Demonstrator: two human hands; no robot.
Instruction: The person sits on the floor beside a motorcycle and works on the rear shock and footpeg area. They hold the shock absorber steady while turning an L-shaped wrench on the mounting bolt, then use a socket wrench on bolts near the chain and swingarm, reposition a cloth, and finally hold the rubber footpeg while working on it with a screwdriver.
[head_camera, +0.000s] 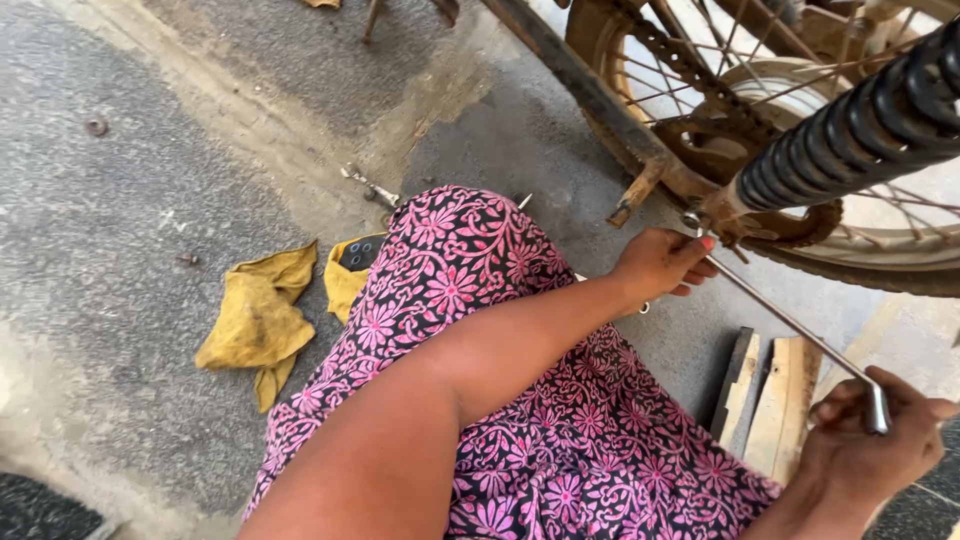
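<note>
Below the wheel, left hand (662, 262) and right hand (875, 440) grip the rod's (790, 325) ends.

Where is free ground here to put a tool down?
Bare concrete lies left of the yellow rag. It is crowded at the wheel, where left hand and right hand hold the long metal rod, beside wooden blocks.

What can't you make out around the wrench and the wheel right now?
- Head view: the wrench tip, where it meets the wheel, is hidden by the left hand.
- The handle end is wrapped by the right hand.
- The wheel is cut off by the top and right edges.
- The small parts on the ground are too small to tell.
</note>
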